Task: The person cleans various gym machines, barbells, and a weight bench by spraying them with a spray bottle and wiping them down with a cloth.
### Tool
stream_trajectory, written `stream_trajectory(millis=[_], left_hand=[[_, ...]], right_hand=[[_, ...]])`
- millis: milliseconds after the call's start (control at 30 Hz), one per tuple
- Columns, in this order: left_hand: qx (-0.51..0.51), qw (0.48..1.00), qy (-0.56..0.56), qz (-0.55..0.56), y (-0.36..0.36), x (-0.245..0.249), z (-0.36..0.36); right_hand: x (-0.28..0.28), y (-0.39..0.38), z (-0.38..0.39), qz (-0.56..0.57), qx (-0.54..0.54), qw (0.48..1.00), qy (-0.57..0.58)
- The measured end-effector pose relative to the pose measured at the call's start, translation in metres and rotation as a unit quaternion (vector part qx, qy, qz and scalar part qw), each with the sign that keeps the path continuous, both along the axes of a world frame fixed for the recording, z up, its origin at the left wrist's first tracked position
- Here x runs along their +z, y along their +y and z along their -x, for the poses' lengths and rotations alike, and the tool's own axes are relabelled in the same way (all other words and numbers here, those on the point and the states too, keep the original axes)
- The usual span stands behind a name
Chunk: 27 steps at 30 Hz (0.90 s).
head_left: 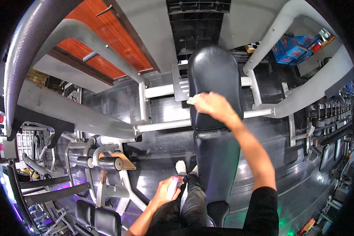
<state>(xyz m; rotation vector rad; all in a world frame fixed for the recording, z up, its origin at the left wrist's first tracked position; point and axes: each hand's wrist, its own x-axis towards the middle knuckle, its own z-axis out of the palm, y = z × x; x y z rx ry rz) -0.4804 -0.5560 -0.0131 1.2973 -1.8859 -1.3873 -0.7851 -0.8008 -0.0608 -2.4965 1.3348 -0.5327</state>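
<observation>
My right hand (211, 105) is closed over the backrest pad (214, 65) of a black weight bench, near its left edge. A small bit of white cloth (191, 100) pokes out at the fingertips; most of it is hidden under the hand. Lower down, in front of my legs, my left hand (165, 192) is wrapped round a small white and pink bottle (173, 188). The bench's long seat pad (215, 165) runs towards me, to the right of my legs.
Grey frame tubes of the bench (165, 126) rise in curved uprights on both sides. At the left stands a machine with black foam rollers (110, 163). Dumbbells (322, 118) sit on a rack at the right. Blue boxes (293, 49) lie by the wall.
</observation>
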Motion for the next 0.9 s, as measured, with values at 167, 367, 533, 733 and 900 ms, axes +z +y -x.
stream_trajectory(millis=[167, 367, 533, 733, 900], left_hand=[[-0.009, 1.000, -0.016, -0.003, 0.000, 0.005, -0.001], [-0.001, 1.000, -0.005, -0.002, 0.003, 0.006, 0.003], [-0.020, 1.000, 0.009, -0.022, 0.004, 0.019, 0.006], [0.002, 1.000, -0.003, 0.013, 0.000, 0.022, 0.003], [0.011, 1.000, 0.002, 0.018, -0.001, 0.020, 0.001]], right_hand=[[0.039, -0.113, 0.078, 0.090, -0.256, 0.921, -0.279], [0.044, -0.056, 0.000, 0.212, -0.076, 0.955, -0.193], [0.013, -0.037, -0.007, 0.117, 0.086, 0.987, 0.072], [0.019, -0.157, 0.083, 0.181, -0.461, 0.847, -0.193], [0.012, -0.049, 0.046, 0.176, -0.159, 0.956, -0.173]])
